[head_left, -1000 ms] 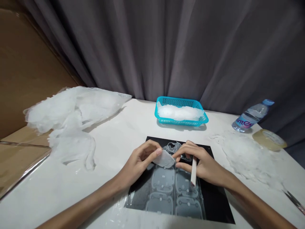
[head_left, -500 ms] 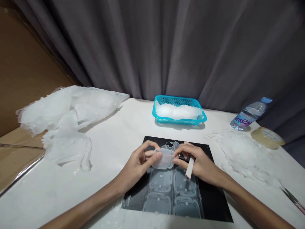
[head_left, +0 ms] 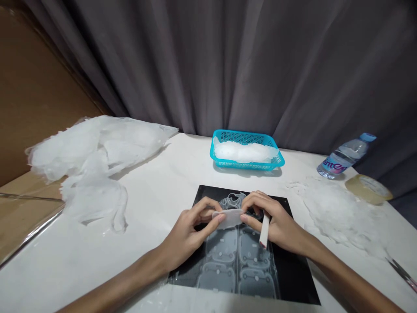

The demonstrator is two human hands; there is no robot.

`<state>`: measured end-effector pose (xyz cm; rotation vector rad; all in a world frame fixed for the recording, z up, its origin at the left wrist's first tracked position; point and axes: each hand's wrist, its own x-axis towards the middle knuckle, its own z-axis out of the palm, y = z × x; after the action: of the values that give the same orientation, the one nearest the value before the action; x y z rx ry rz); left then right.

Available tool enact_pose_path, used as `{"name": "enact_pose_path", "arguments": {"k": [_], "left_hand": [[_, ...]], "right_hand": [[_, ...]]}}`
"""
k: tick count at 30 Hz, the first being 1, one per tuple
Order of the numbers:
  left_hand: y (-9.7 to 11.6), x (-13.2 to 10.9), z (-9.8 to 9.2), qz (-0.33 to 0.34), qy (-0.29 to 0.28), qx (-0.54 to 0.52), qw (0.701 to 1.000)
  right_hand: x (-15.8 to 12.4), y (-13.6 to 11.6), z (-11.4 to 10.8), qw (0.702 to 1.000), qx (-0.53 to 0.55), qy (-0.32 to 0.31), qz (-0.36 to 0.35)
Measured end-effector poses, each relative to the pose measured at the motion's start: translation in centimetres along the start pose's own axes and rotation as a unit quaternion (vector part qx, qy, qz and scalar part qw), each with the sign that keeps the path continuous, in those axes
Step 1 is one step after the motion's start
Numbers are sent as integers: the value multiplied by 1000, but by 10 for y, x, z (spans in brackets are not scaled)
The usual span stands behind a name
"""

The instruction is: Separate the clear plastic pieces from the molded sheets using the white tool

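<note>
The left hand (head_left: 187, 232) pinches the left edge of a translucent plate (head_left: 230, 218) between thumb and fingers; the right hand (head_left: 275, 219) pinches the same plate's right edge with thumb and fingertips, and also carries a white stick (head_left: 265, 230) slanting down out of its grasp, red at the lower end; how the remaining fingers grip the stick cannot be told; the plate is above the far half of a black board (head_left: 295, 276), tilted so that it is seen foreshortened; on the board, below the plate, lie rounded translucent panels (head_left: 221, 248) in two columns, and near its far edge a tangle of thin clear strips (head_left: 233, 201); the board rests on a white worktop (head_left: 156, 182); beyond it stands a turquoise basket (head_left: 280, 161) holding white translucent pieces (head_left: 244, 152); to the left spreads a large pile of whitish film (head_left: 87, 148), near a cardboard box (head_left: 39, 95); to the right lies a flat heap of clear scraps (head_left: 339, 213), with a blue-capped water bottle (head_left: 343, 158) and a tape roll (head_left: 368, 189) just behind, and a pointed metal tool (head_left: 402, 274) nearer the right edge; a grey curtain (head_left: 211, 65) hangs behind.
</note>
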<state>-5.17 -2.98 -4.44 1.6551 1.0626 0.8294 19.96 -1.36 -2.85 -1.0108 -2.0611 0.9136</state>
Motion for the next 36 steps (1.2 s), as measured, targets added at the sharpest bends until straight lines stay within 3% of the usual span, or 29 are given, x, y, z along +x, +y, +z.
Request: {"name": "enact_pose_path", "arguments": {"k": [5, 15, 23, 32, 36], "left_hand": [[-4, 0, 2, 2, -2, 20, 1000], [-3, 5, 1, -15, -25, -18, 999], [-2, 2, 19, -38, -30, -34, 998], [13, -5, 21, -19, -112, 71, 991], [14, -6, 21, -27, -49, 30, 998]], "right_hand": [[-1, -2, 0, 998, 29, 1, 59], [-2, 2, 2, 998, 32, -5, 58], [-4, 5, -2, 994, 67, 1, 87], [-3, 5, -7, 980, 151, -15, 131], [-5, 4, -5, 982, 137, -35, 128]]}}
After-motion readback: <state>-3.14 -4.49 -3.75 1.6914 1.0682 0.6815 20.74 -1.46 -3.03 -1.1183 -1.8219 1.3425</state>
